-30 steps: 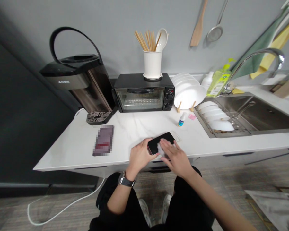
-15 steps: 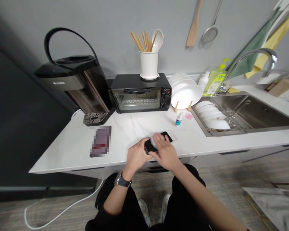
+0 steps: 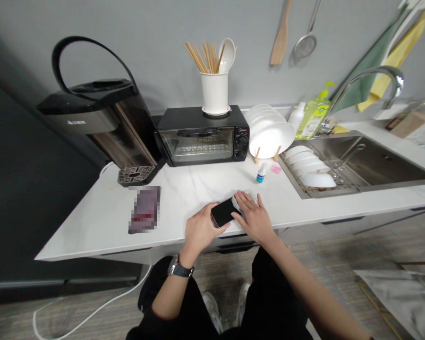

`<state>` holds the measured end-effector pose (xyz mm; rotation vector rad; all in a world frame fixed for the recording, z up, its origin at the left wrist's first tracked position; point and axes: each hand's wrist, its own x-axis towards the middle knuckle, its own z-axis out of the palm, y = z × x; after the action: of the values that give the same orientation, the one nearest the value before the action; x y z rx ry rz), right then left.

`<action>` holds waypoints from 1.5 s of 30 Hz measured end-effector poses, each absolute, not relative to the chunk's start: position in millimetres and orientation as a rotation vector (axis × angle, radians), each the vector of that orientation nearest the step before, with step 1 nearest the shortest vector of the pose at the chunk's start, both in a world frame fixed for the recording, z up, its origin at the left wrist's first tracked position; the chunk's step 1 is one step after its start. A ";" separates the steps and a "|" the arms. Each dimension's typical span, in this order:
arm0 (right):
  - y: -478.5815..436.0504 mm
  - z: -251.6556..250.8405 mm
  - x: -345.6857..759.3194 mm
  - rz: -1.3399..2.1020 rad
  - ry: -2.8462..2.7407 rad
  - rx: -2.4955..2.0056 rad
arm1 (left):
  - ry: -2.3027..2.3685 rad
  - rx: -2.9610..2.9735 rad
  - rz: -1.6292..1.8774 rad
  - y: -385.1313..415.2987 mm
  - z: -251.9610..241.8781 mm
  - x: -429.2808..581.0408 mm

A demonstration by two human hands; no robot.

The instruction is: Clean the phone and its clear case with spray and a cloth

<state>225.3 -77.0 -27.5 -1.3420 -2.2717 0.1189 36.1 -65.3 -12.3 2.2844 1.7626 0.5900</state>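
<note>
A smartphone with a dark screen lies face up near the counter's front edge. My left hand is closed around its left end, thumb along the near side. Over the right end of the screen, my right hand presses a thin whitish wipe under its fingers. A clear plastic piece lies just beyond those fingers, partly hidden. A small white spray bottle with a blue label stands upright behind my hands, beside a pink scrap.
A purple pouch-like item, blurred out, lies to the left. Behind are a drinks dispenser, a toaster oven topped by a utensil holder, and a rack of plates. The sink with bowls is at right.
My right hand has slid the wipe from the middle of the screen to the right end, uncovering more of the phone. My left hand has kept its hold.
</note>
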 end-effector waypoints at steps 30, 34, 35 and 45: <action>-90.9 -36.3 234.5 0.069 -2.453 -1.129 | 1.825 2.281 0.556 -64.6 -13.8 38.5; -84.7 -38.1 231.6 0.027 -2.248 -1.395 | 1.802 2.270 0.593 -64.8 -12.7 38.1; -83.8 -38.4 230.6 0.030 -2.245 -1.389 | 1.801 2.264 0.595 -64.9 -12.0 38.0; -73.4 -28.6 221.4 0.090 -2.314 -1.309 | 1.767 2.287 0.560 -64.1 -13.4 34.8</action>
<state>221.4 -73.4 -28.6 -1.3094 -2.3138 0.0898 34.8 -64.1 -13.4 2.2869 1.7672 0.5602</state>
